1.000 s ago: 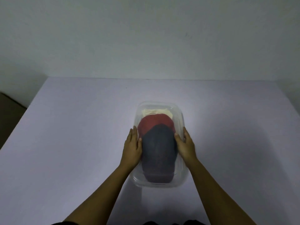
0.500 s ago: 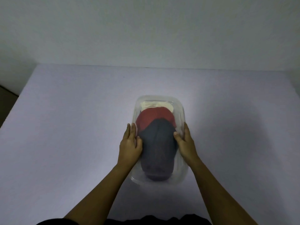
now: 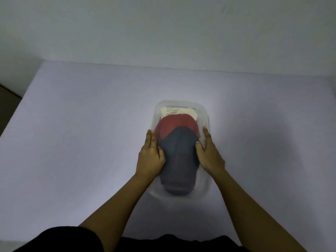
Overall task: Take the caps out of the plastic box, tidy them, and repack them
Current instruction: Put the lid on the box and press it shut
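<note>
A clear plastic box (image 3: 206, 115) stands on the pale table, holding three stacked caps. A dark grey cap (image 3: 179, 160) lies on top, nearest me. Behind it a red cap (image 3: 175, 123) shows, and at the far end a cream cap (image 3: 179, 111) peeks out. My left hand (image 3: 150, 157) rests against the box's left side, thumb on the grey cap's edge. My right hand (image 3: 209, 154) mirrors it on the right side, thumb on the grey cap. The fingers of both hands lie flat along the box's walls.
The pale lilac table (image 3: 81, 142) stretches wide around the box and ends at a plain wall (image 3: 163, 30) behind. Its left edge drops to a dark floor (image 3: 7, 102). My dark clothing fills the bottom of the view.
The camera has tilted down, so the box sits lower in view. Both hands stay on the box's sides, shifted slightly toward the grey cap.
</note>
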The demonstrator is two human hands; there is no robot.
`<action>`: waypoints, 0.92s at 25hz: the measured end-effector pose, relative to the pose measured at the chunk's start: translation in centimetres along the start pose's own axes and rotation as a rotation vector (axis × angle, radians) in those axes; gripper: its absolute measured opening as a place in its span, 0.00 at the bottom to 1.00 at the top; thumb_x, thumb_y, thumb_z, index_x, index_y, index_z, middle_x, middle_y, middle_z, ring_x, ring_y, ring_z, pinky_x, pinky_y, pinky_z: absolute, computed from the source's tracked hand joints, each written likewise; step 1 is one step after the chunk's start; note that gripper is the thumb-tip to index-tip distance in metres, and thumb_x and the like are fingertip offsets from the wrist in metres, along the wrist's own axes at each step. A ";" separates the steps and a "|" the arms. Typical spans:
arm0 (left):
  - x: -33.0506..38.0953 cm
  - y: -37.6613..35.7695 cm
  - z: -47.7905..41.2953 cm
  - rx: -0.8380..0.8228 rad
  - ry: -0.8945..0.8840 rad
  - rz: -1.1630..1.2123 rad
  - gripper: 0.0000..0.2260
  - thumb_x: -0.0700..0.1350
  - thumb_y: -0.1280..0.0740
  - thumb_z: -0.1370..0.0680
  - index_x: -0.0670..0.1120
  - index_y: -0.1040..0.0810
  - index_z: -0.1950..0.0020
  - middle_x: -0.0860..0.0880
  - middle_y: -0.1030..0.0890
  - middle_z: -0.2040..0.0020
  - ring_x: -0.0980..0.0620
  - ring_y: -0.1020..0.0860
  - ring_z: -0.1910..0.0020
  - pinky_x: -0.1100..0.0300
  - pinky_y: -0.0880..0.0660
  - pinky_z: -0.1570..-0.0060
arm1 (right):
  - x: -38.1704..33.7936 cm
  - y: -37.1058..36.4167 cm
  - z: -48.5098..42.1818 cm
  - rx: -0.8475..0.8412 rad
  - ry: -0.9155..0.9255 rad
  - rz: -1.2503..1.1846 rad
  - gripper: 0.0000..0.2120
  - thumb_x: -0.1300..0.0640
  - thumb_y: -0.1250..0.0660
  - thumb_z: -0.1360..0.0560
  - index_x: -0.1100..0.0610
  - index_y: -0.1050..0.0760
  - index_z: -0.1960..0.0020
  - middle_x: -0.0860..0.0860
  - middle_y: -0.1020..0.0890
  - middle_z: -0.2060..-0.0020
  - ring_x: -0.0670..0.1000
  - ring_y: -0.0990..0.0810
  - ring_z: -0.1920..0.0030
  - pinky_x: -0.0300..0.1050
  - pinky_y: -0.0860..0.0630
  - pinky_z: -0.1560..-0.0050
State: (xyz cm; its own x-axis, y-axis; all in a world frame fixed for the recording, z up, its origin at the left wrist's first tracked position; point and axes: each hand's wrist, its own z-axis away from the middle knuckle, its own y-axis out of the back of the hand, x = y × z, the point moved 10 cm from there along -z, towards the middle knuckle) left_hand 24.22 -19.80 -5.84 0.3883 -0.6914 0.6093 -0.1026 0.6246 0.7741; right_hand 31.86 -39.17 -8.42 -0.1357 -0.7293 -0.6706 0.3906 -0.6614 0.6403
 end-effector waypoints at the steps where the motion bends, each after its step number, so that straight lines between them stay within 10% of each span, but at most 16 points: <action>1: 0.0 -0.1 0.0 -0.010 0.004 -0.011 0.24 0.44 0.47 0.18 0.42 0.49 0.23 0.44 0.48 0.22 0.45 0.36 0.27 0.58 0.37 0.32 | 0.0 0.0 -0.1 0.002 -0.008 0.017 0.26 0.45 0.49 0.20 0.38 0.57 0.26 0.51 0.35 0.28 0.58 0.30 0.33 0.57 0.33 0.35; 7: 0.6 0.4 -0.3 -0.005 0.010 -0.245 0.27 0.46 0.51 0.24 0.37 0.42 0.26 0.36 0.38 0.26 0.39 0.37 0.28 0.49 0.37 0.29 | -2.8 0.8 0.6 0.226 0.164 0.513 0.28 0.49 0.50 0.20 0.54 0.52 0.24 0.54 0.49 0.23 0.57 0.48 0.24 0.60 0.49 0.27; 14: 3.7 0.9 -5.4 -0.020 -0.155 -0.273 0.24 0.48 0.54 0.17 0.42 0.54 0.23 0.44 0.55 0.21 0.46 0.57 0.22 0.52 0.56 0.26 | -2.4 -0.3 0.3 0.136 0.199 0.527 0.34 0.38 0.54 0.22 0.55 0.58 0.24 0.53 0.55 0.23 0.53 0.56 0.23 0.52 0.57 0.26; 23: 3.7 -2.2 -10.5 -0.135 -0.206 -0.485 0.28 0.56 0.56 0.19 0.46 0.58 0.23 0.48 0.58 0.21 0.49 0.60 0.23 0.50 0.60 0.26 | -2.0 -0.4 -0.1 0.117 0.197 0.487 0.36 0.36 0.59 0.25 0.53 0.61 0.24 0.51 0.58 0.23 0.52 0.59 0.24 0.47 0.64 0.29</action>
State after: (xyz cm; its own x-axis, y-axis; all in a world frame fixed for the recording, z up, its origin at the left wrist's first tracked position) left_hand 35.47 -19.91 -7.11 0.1731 -0.9602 0.2194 0.1670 0.2482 0.9542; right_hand 32.11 -37.39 -7.37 0.2138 -0.9171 -0.3364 0.2606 -0.2784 0.9245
